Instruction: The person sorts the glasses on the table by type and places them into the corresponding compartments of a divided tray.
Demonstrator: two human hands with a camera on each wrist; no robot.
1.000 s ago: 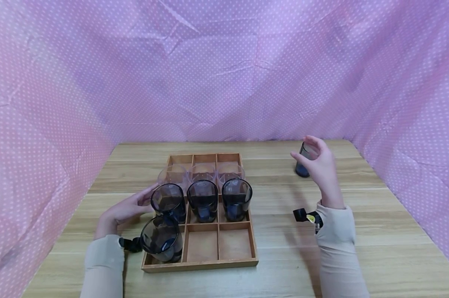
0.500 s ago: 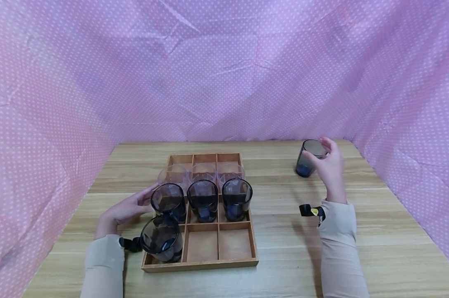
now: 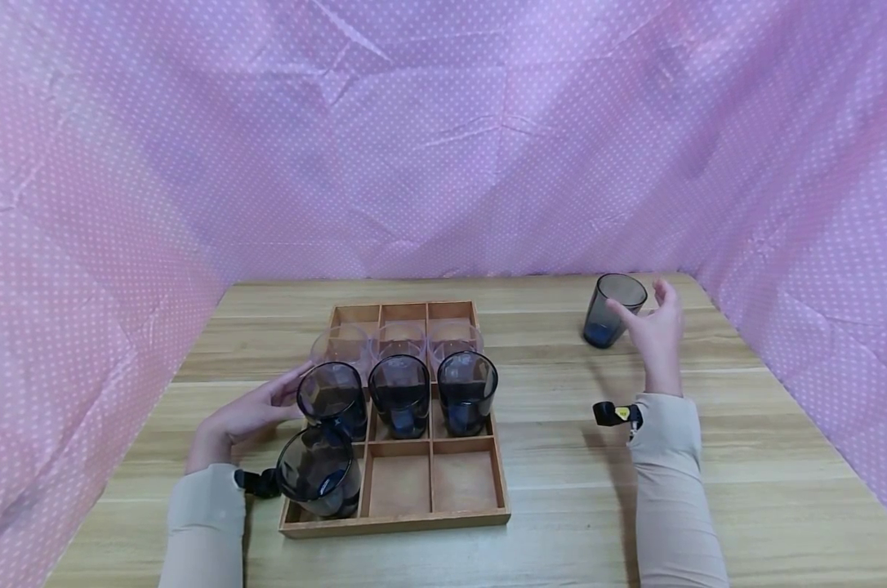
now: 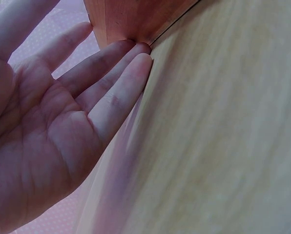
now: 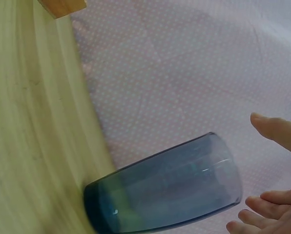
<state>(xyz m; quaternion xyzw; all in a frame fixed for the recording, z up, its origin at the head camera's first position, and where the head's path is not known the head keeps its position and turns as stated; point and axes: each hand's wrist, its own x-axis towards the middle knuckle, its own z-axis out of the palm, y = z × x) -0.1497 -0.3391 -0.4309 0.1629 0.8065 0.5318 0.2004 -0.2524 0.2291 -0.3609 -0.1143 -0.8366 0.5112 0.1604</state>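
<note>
A smoky dark drinking glass [image 3: 607, 317] stands upright on the table at the back right. Beside it on the right is my right hand [image 3: 658, 339], thumb and fingers spread; in the right wrist view a gap shows between the hand and the glass [image 5: 170, 187]. At the left, my left hand [image 3: 252, 411] lies along a wooden divided tray [image 3: 399, 525]. Its straight fingertips touch the outer side of the tray [image 4: 135, 19] in the left wrist view. Dark glasses fill the tray's middle row, and another dark glass [image 3: 318, 474] sits in the front left compartment.
Clear glasses [image 3: 454, 336] stand behind the dark ones in the tray. Two front compartments [image 3: 399, 480] show bare bottoms. The wooden table [image 3: 546, 490] ends at a pink dotted cloth [image 3: 443, 147] at the back and sides.
My right hand has drawn off to the right from the dark glass, which now shows nearly whole. That glass stays in place, as does my left hand at the tray.
</note>
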